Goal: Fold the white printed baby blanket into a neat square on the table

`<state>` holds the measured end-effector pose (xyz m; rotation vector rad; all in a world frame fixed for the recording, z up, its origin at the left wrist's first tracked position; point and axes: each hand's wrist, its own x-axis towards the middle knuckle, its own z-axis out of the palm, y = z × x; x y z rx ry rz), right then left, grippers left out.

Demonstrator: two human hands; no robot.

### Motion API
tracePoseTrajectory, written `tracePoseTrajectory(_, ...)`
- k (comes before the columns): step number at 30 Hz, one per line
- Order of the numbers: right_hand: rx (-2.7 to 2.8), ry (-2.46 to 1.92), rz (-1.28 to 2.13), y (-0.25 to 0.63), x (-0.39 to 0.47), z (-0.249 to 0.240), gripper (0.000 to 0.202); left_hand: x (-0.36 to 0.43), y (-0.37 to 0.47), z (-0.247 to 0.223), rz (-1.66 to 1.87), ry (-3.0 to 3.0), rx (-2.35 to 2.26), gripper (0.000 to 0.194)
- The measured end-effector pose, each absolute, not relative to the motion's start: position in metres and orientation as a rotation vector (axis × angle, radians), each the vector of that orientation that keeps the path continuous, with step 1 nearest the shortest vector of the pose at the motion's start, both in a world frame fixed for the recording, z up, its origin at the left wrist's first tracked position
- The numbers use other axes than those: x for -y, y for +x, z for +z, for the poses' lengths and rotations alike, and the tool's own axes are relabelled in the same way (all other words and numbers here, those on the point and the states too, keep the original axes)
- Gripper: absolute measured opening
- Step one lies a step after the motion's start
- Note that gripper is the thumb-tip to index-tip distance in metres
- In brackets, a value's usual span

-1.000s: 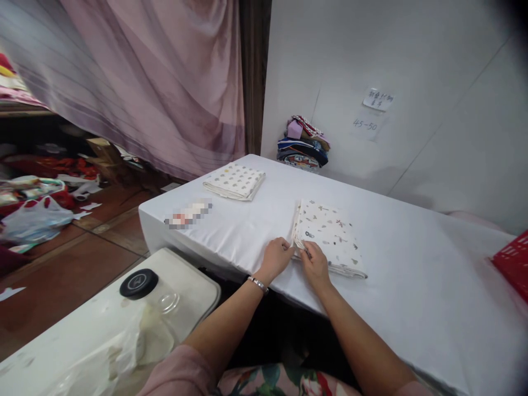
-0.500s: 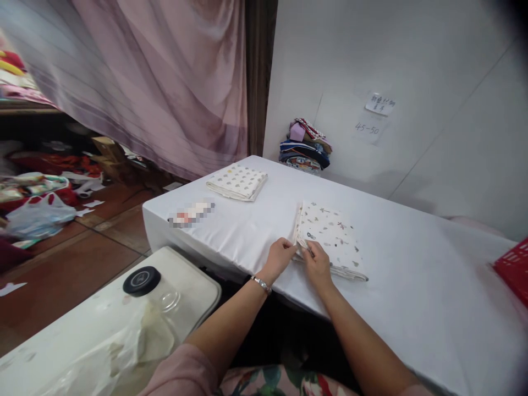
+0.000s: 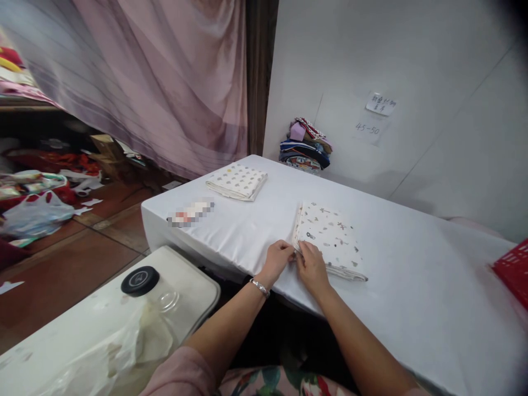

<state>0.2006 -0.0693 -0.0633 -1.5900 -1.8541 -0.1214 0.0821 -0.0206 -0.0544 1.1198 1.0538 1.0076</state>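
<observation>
A folded white cloth (image 3: 330, 234) with small scattered prints lies on the white-covered table (image 3: 396, 297). At its near left corner, my left hand (image 3: 278, 258) pinches the edge of the fabric, fingers closed; a bracelet circles that wrist. Close beside it, my right hand (image 3: 312, 267) is closed on the same corner, its fingertips almost meeting the left ones. The exact grip between the fingertips is too small to make out. Farther back on the left rests a second folded cloth (image 3: 238, 182) with grey motifs, which neither hand touches.
A blurred-out item (image 3: 190, 214) lies near the table's left edge. Left of me stands a white surface with a black round lid (image 3: 140, 281) and a plastic bag (image 3: 119, 352). Stacked fabrics (image 3: 305, 146) sit by the wall. A red basket (image 3: 513, 272) is at far right.
My right hand has shifted slightly left, closer to my left hand at the cloth's corner. Both cloths stay where they were.
</observation>
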Motion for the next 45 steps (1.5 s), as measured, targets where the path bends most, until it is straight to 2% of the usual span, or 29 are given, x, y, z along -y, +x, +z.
tracePoseTrajectory(6, 1.845, -1.621, -0.149, 0.201, 0.069, -0.067, 0.039, 0.021, 0.084, -0.057, 1.083, 1.263, -1.032, 0.005)
tracePoseTrajectory(11, 1.735, -1.608, -0.018, 0.209, 0.065, -0.067, 0.035, 0.020, 0.079, -0.062, 1.038, 1.348, -0.964, 0.022)
tracePoseTrajectory(19, 1.613, -1.569, 0.114, 0.215, 0.061, -0.055, 0.035, 0.031, 0.073, -0.052, 0.810, 2.179, -1.432, 0.022)
tracePoseTrajectory(23, 1.642, -1.576, 0.082, 0.215, 0.061, -0.056, 0.036, 0.034, 0.084, -0.048, 0.690, 2.313, -1.501, 0.023)
tracePoseTrajectory(27, 1.656, -1.580, 0.063, 0.215, 0.061, -0.057, 0.036, 0.030, 0.093, -0.047, 0.648, 2.250, -1.497, 0.017)
tracePoseTrajectory(31, 1.659, -1.579, 0.038, 0.217, 0.061, -0.054, 0.036, 0.021, 0.094, -0.048, 0.746, 1.935, -1.409, 0.006)
tracePoseTrajectory(37, 1.719, -1.590, -0.025, 0.213, 0.061, -0.050, 0.037, 0.013, 0.089, -0.055, 0.843, 1.208, -1.226, 0.016)
tracePoseTrajectory(45, 1.811, -1.633, -0.064, 0.208, 0.063, -0.051, 0.035, 0.020, 0.087, -0.055, 0.990, 1.122, -1.086, 0.015)
